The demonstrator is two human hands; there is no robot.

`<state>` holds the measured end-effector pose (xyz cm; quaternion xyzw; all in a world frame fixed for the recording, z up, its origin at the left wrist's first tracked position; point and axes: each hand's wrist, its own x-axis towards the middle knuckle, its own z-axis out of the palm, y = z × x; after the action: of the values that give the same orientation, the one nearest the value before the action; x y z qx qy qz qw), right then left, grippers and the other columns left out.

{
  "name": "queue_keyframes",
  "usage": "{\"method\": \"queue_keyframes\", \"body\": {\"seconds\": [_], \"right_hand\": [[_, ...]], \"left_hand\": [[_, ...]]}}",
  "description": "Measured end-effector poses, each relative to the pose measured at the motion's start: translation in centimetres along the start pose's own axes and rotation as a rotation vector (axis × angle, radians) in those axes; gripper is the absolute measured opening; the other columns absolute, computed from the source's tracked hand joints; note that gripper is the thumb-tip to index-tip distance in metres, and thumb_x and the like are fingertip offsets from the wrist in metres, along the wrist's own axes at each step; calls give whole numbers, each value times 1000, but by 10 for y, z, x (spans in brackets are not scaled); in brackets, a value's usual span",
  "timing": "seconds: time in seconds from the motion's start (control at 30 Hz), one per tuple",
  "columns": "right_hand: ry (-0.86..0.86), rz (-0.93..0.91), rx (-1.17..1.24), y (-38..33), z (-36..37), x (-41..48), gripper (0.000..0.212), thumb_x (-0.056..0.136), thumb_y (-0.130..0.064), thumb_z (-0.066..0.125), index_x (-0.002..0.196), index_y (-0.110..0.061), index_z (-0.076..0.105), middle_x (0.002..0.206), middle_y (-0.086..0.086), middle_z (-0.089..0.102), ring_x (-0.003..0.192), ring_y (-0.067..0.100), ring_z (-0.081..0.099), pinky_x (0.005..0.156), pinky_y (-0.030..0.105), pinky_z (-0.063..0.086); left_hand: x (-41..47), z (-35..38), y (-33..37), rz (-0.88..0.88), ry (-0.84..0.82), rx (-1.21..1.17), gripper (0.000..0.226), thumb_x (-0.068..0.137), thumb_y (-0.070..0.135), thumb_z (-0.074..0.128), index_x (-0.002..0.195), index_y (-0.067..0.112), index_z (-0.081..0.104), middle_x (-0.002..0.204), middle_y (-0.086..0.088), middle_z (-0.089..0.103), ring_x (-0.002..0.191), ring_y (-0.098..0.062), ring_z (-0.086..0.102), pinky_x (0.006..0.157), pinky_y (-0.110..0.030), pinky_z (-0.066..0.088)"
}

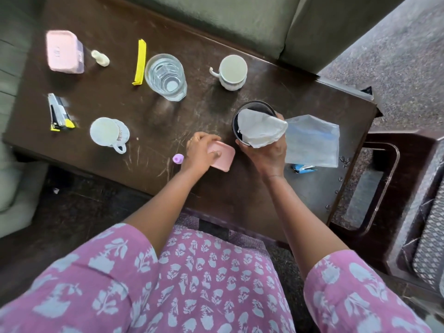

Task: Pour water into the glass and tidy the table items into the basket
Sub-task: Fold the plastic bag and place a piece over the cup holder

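Dark container [254,109] mostly hidden behind white cloth [260,128], blue object [303,168] half covered by plastic bag [312,140], small packet [58,112] blurred, print unreadable

Soft, even daylight, medium bright, nothing blown out. Dull sheen on the dark surface [216,111] exposes scratches; shadows are faint and short, smeared below the glass [165,76] and the far cup [231,72]. Wide-angle bend curves the surface edges and stretches the corners. Slight motion blur on the pink box [64,51]; centre acceptably sharp, periphery soft.
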<state>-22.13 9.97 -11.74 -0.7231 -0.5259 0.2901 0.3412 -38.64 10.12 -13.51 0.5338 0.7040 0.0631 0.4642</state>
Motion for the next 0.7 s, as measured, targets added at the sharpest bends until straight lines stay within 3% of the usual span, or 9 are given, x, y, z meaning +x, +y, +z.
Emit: {"method": "queue_keyframes", "body": {"seconds": [0.07,0.13,0.2,0.33,0.4,0.47,0.53,0.6,0.7], "right_hand": [[-46,25,9,-4,8,4,92,53,-27,89,128,-2,43,123,14,57,112,17,50,94,-3,22],[-70,52,32,-8,18,8,92,54,-27,89,129,-5,43,122,6,56,108,2,46,91,-10,21],[-77,83,71,-13,30,11,93,54,-25,90,131,-8,41,120,-7,52,104,-15,38,86,-14,21],[-109,138,168,-22,56,16,91,56,-18,88,133,-15,39,111,-34,42,97,-35,35,80,-14,26],[-142,180,215,-29,69,18,93,57,-16,88,135,-17,37,115,-26,49,101,-24,42,82,-11,29],[-158,216,251,-37,83,20,94,57,-17,88,136,-19,36,122,-14,53,107,-9,45,84,-9,31],[-139,233,265,-42,95,21,94,58,-17,88,137,-18,37,128,-5,54,111,0,47,87,-8,31],[-100,250,270,-45,105,23,93,58,-16,88,136,-15,37,131,1,54,114,6,48,91,-3,33],[-54,314,284,-48,115,27,92,57,-18,88,135,-14,39,131,4,55,118,14,52,101,19,41]], "left_hand": [[-3,-2,-4,-12,-26,-19,38,79,14,69,115,22,62,125,-6,46,121,-25,40,104,-33,32],[-3,-8,-8,-15,-13,-58,38,79,13,69,115,21,62,124,-5,48,120,-21,43,99,-21,30],[1,-21,-9,3,101,-120,34,83,11,64,115,19,63,124,-6,50,115,-20,47,88,-9,29],[20,-57,-15,-67,495,-333,36,90,27,56,123,16,55,129,-9,48,111,-19,51,93,-24,40],[34,-77,-18,-171,564,-510,46,92,43,47,133,20,44,136,-5,45,118,-16,48,96,-24,36],[50,-94,-19,-211,500,-730,54,93,52,36,140,26,31,145,2,38,130,-16,39,103,-32,35],[62,-107,-19,-207,414,-860,56,93,57,28,142,33,24,149,7,32,131,-16,37,95,-34,43],[72,-114,-14,-222,350,-905,56,91,62,25,141,36,25,142,8,39,113,-11,47,78,-30,48],[80,-115,-1,-299,292,-1049,55,89,65,26,135,37,36,123,8,52,87,-5,56,67,-27,52]]}}
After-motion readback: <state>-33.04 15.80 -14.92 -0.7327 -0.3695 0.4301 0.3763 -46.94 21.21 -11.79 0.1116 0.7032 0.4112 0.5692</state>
